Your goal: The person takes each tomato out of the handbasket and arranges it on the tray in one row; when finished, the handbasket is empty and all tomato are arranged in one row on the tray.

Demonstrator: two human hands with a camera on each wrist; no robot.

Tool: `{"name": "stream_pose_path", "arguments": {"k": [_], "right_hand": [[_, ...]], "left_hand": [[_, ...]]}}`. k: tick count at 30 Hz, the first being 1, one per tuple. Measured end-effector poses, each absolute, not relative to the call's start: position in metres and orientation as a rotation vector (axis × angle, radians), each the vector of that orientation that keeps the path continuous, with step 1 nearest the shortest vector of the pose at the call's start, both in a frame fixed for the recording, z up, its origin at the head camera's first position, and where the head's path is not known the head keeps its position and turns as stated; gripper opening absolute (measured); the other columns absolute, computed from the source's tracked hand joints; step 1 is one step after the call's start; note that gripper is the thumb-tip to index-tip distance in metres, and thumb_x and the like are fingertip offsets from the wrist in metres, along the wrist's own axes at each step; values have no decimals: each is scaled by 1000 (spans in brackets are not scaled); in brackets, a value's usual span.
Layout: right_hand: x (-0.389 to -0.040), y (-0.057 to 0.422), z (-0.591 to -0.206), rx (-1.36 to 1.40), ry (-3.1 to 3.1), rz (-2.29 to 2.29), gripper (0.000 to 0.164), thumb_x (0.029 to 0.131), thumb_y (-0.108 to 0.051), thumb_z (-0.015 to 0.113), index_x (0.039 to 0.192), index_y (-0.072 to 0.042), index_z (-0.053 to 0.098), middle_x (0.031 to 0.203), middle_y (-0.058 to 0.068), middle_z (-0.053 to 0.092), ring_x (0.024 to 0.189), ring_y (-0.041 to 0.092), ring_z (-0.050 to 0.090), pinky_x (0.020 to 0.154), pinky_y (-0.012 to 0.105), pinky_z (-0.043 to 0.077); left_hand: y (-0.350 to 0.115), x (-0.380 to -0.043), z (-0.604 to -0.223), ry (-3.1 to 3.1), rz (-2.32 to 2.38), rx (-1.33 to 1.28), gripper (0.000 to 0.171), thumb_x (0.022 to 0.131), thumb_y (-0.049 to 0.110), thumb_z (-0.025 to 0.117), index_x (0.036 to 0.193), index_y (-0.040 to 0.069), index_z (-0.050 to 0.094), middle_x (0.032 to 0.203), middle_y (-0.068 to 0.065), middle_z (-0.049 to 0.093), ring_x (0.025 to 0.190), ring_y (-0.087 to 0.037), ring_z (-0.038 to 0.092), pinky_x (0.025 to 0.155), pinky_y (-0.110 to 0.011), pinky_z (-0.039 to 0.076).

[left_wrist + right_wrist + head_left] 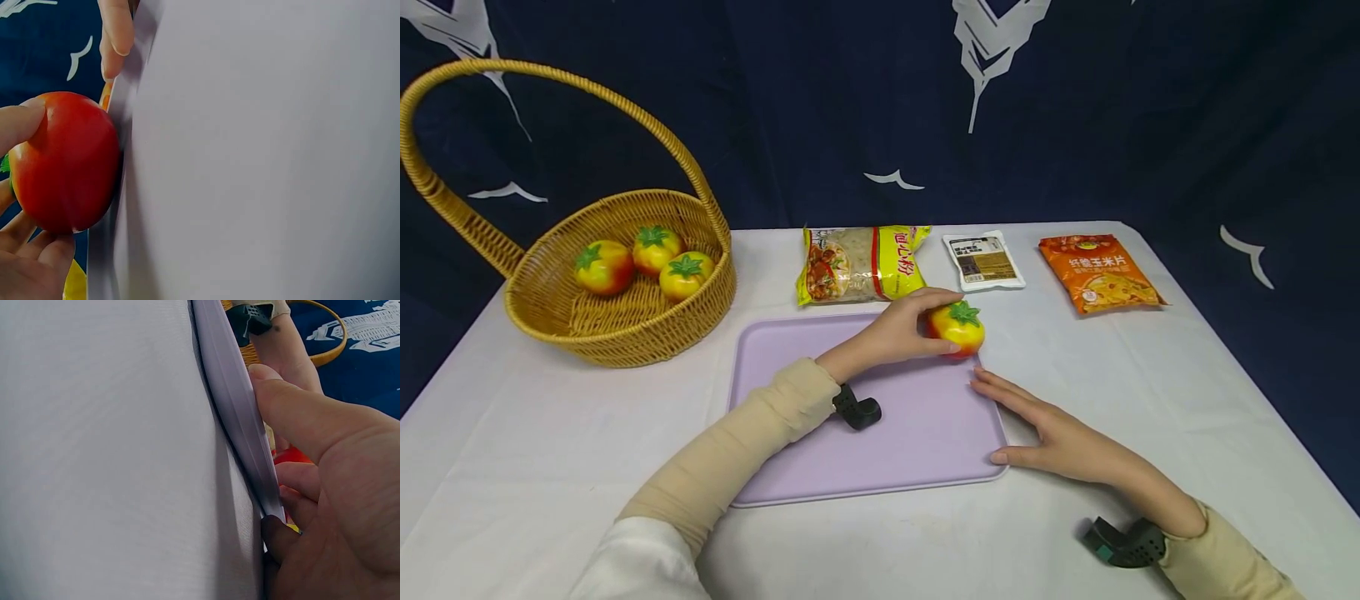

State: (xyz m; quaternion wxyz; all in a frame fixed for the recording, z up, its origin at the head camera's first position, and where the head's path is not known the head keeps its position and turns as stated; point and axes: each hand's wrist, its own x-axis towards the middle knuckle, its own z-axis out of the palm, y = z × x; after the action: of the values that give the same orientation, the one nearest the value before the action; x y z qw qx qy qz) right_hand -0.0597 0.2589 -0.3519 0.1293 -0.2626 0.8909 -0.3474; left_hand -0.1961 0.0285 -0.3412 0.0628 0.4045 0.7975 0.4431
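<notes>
My left hand (898, 329) grips a red and yellow tomato (964, 335) with a green leafy top, at the far right corner of the lilac tray (820, 458). In the left wrist view, the thumb and fingers sit on opposite sides of the tomato (72, 165), its red underside beside the tray's rim. My right hand (1060, 437) rests against the tray's right edge, fingers extended and thumb near the front right corner. The right wrist view shows the thumb touching the rim (234, 394); some fingertips are partly hidden behind it.
A wicker basket (625, 348) with a tall handle stands at the left, holding three similar tomatoes (604, 268). Behind the tray lie a yellow noodle packet (861, 265), a small white pouch (985, 260) and an orange packet (1101, 273). A dark blue curtain hangs behind.
</notes>
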Motion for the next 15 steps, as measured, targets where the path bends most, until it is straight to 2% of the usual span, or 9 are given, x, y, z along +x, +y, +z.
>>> {"name": "stream_pose_path", "arguments": {"k": [7,10,15], "right_hand": [[-61,257,-351,-754,2600,-992,80,81,-40,71,146,-15,32,153,-1,19,138,23,17,107,33,19],[-61,257,-352,-763,2601,-988,79,82,-40,71,146,-16,32,153,-1,18,138,23,16,108,33,18],[-59,259,-353,-774,2611,-996,78,82,-39,71,146,-16,33,153,0,19,138,22,17,106,22,15]], "left_hand": [[24,-196,-342,2387,1349,1223,68,77,16,79,136,2,47,138,-10,45,125,-15,39,102,-17,24],[22,-195,-342,2370,1359,1210,70,77,16,79,137,3,45,139,-9,44,125,-14,38,102,-18,25],[17,-194,-335,2350,1380,1200,71,78,15,78,139,6,43,141,-8,41,125,-16,39,100,-22,32]]}}
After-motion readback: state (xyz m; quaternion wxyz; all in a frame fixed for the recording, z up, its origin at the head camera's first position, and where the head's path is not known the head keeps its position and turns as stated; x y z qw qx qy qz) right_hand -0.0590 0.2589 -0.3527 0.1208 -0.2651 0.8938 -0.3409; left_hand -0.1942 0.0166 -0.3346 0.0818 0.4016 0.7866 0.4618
